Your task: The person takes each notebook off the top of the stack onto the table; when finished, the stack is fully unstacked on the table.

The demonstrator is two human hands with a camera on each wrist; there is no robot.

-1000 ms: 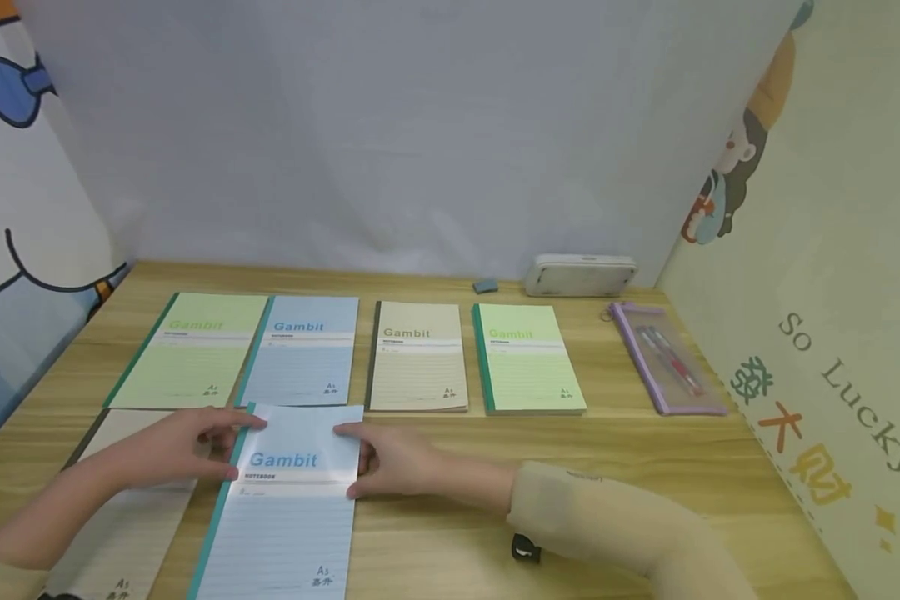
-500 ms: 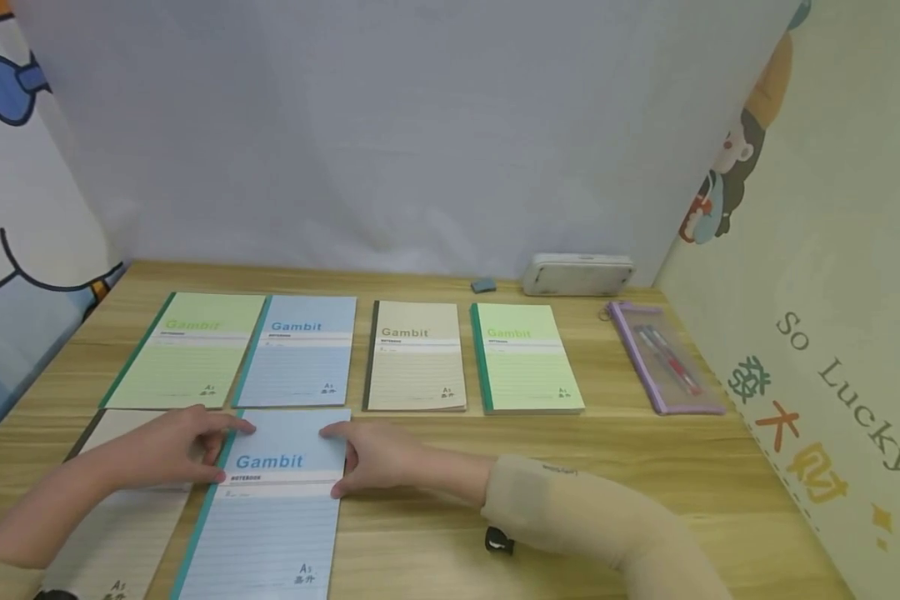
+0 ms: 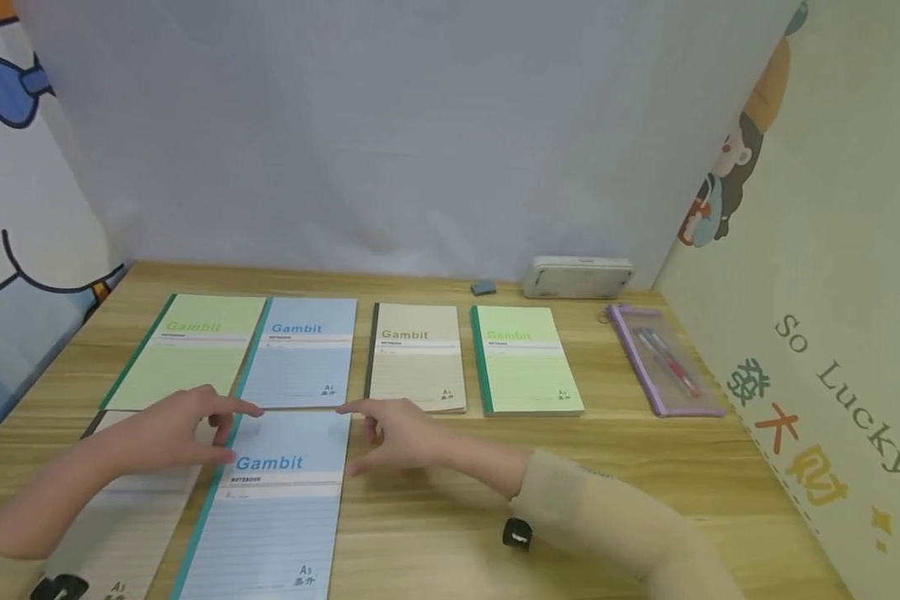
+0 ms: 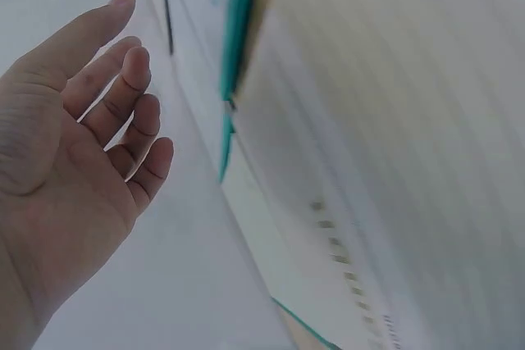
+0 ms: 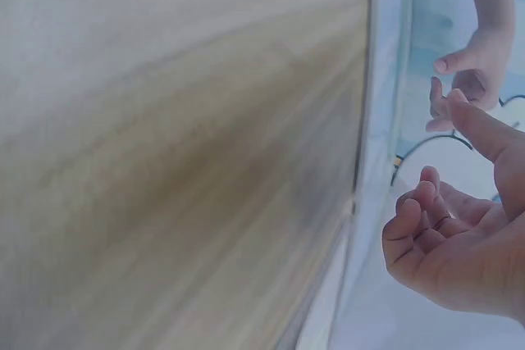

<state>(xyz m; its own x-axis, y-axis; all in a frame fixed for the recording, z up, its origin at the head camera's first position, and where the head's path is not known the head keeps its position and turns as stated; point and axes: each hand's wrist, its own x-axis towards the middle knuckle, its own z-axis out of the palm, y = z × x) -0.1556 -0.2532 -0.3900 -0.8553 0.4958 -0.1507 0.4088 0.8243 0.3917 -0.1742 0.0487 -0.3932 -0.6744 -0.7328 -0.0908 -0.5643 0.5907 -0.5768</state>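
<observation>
A blue notebook (image 3: pixel 281 521) with a teal spine lies in the front row, directly below the blue notebook (image 3: pixel 298 354) of the back row. My left hand (image 3: pixel 176 429) hovers at its upper left corner, and my right hand (image 3: pixel 401 435) is at its upper right corner. Both index fingers extend toward its top edge. In the left wrist view my left hand (image 4: pixel 78 141) has loosely bent fingers with nothing in them. The right wrist view has my right hand (image 5: pixel 459 260) likewise holding nothing. Beneath my left forearm, partly hidden, lies a beige notebook (image 3: pixel 138 521).
Along the back row sit a green notebook (image 3: pixel 195 354), a beige notebook (image 3: pixel 417 358) and another green notebook (image 3: pixel 528 362). Farther right is a purple-edged zip pouch (image 3: pixel 663 358) with pens. A grey eraser-like block (image 3: pixel 483 287) and a white case (image 3: pixel 577 277) stand by the back wall.
The front blue notebook shifted slightly left and nearer, lining up under the back blue one. Both hands have since come off its sides, and the right hand has moved up and right.
</observation>
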